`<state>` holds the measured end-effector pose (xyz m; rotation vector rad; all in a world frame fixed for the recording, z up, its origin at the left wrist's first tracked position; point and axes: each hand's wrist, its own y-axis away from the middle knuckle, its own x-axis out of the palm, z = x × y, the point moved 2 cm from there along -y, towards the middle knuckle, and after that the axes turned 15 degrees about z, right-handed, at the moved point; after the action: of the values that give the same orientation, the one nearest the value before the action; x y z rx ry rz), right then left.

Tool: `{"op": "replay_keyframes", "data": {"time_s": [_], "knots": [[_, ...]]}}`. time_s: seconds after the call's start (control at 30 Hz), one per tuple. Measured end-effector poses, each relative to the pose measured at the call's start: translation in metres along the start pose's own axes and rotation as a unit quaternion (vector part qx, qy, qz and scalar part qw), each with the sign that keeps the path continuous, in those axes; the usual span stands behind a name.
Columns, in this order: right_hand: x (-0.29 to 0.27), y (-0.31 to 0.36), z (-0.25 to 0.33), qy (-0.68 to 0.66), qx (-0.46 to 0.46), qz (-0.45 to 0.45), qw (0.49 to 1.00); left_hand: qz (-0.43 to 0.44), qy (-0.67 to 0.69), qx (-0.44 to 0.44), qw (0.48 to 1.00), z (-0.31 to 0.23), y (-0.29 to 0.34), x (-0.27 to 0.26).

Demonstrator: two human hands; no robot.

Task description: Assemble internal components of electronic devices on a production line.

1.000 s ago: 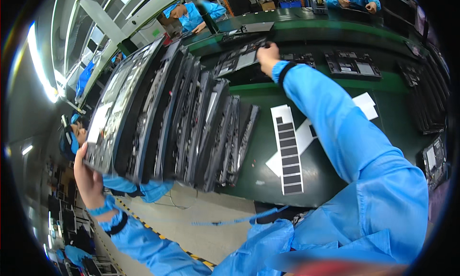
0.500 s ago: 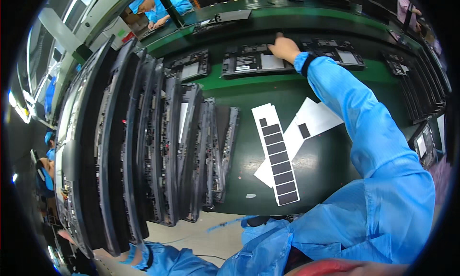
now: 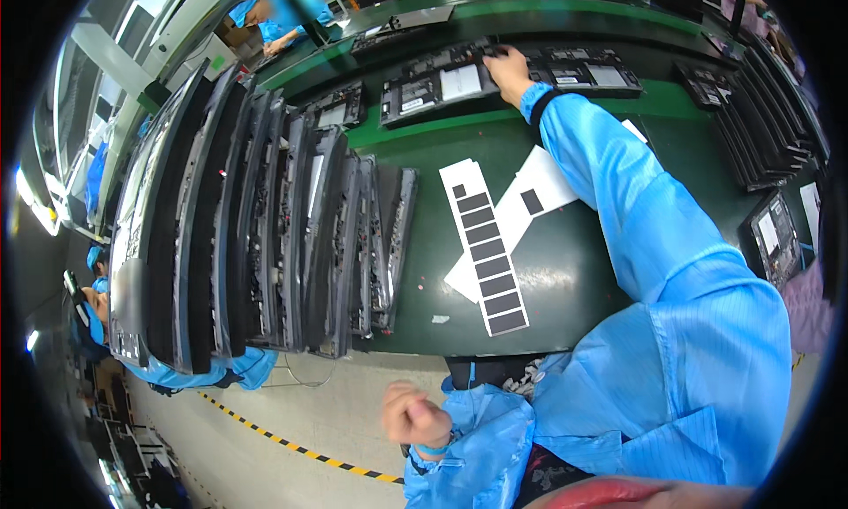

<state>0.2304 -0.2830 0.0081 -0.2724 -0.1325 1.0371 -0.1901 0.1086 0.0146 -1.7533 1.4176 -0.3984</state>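
Note:
My right hand (image 3: 508, 74) reaches across the bench and grips the far right corner of an open laptop base (image 3: 422, 92). The base shows black modules and a pale rectangular panel, and it sits slightly askew on the dark strip at the back of the bench. My left hand (image 3: 415, 416) hangs over the floor close to my body, fingers curled in with nothing visible in them. Between the arms lie a white strip with a column of black stickers (image 3: 492, 263) and another white sheet (image 3: 549, 178) with one black sticker.
A tall row of upright laptop bases (image 3: 265, 217) fills the left side. Another open base (image 3: 587, 72) lies right of my hand, and a smaller one (image 3: 340, 107) to the left. More stacked panels (image 3: 760, 120) stand far right. A co-worker (image 3: 283, 23) sits across the bench.
My left hand has come from below the row of bases at lower left to in front of my body. My right hand now grips the laptop base's corner, and the base is turned slightly.

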Motion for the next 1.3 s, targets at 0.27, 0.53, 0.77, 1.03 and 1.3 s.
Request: {"op": "replay_keyframes", "data": {"time_s": [0.27,0.53,0.77,1.03,1.3], "knots": [[-0.106,0.060,0.149,-0.075,-0.122,0.102,0.984,0.420,-0.069,-0.007,0.905,-0.005,-0.049,0.083],[-0.237,0.275,0.191,-0.025,0.024,0.110,0.993,0.486,-0.174,-0.001,0.857,0.018,-0.032,0.097],[-0.257,0.351,0.125,0.272,-0.012,0.067,0.960,0.483,-0.183,0.009,0.856,0.016,-0.040,0.092],[-0.220,0.283,0.157,0.017,0.038,0.239,0.970,0.460,-0.115,0.046,0.879,-0.010,-0.104,0.121],[-0.119,0.216,0.105,-0.021,0.155,0.337,0.928,0.565,-0.124,-0.006,0.816,0.046,-0.130,0.208]]}}
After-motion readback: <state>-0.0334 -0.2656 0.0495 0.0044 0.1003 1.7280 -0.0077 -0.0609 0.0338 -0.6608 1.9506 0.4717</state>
